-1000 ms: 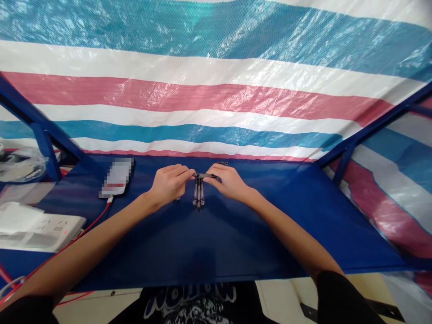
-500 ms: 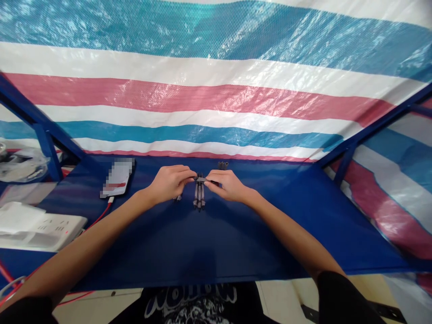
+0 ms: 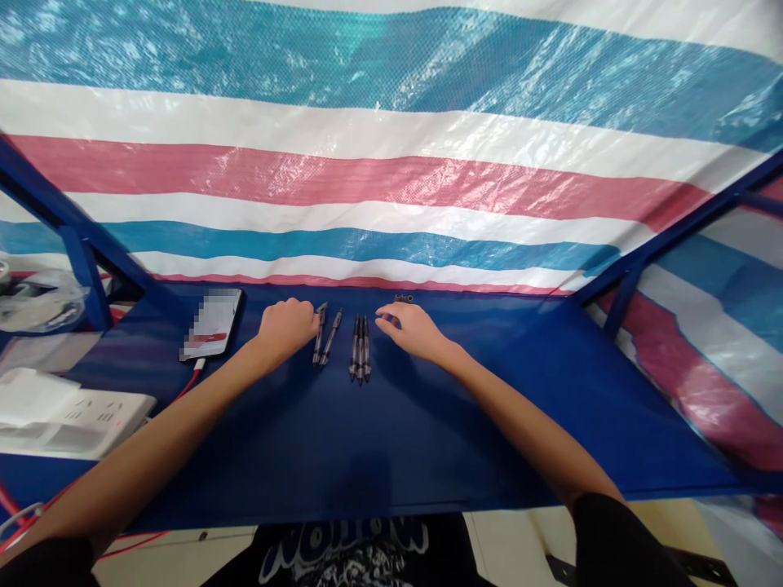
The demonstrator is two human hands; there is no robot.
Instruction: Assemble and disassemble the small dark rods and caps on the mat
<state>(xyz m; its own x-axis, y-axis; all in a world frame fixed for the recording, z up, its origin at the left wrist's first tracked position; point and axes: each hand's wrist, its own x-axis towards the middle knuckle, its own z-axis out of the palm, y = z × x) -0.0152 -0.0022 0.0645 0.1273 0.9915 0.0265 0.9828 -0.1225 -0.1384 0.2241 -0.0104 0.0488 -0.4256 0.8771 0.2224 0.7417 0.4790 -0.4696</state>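
My left hand point(image 3: 289, 328) is closed, its fingertips at the upper end of a dark, clear-barrelled pen point(image 3: 317, 346) on the blue tabletop. A second pen point(image 3: 331, 337) lies slanted just right of that one. Further right, three similar pens point(image 3: 360, 350) lie side by side, pointing away from me. My right hand point(image 3: 411, 328) hovers right of these three with thumb and fingers apart, nothing between them. Several small dark tubes with round ends point(image 3: 404, 298) stand behind my right hand, partly hidden by it.
A phone point(image 3: 214, 322) with a red charging cable lies to the left. Nearer me is a white power strip point(image 3: 103, 416). A striped plastic sheet point(image 3: 391, 187) rises behind the blue table point(image 3: 367, 456), with blue frame bars point(image 3: 624, 281) at both sides.
My hands have moved apart from the dark piece they held together over the three pens. My left hand shifted left to the slanted pens; my right hand let go and opened.
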